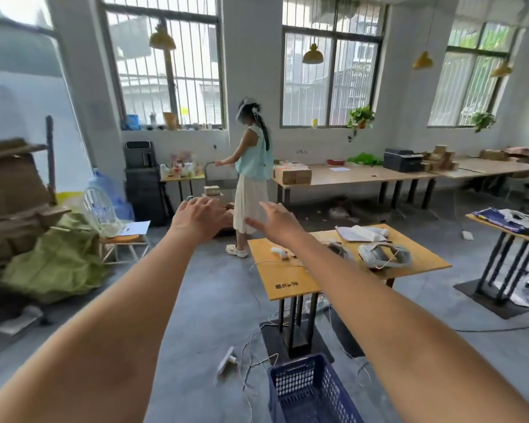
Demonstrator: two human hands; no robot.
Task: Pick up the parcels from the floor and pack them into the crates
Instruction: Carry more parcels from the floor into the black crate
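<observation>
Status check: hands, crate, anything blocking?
Left hand and right hand both open, stretched forward, holding nothing. Blue crate on floor below, looks empty. Yellow table and loose cables ahead.

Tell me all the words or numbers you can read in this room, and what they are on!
None can be read.
Small yellow table: dark printed marks near its front edge, too small and blurred to read.
White paper on the chair: faint print, too small.
Blue box on the windowsill: label blurred.
</observation>
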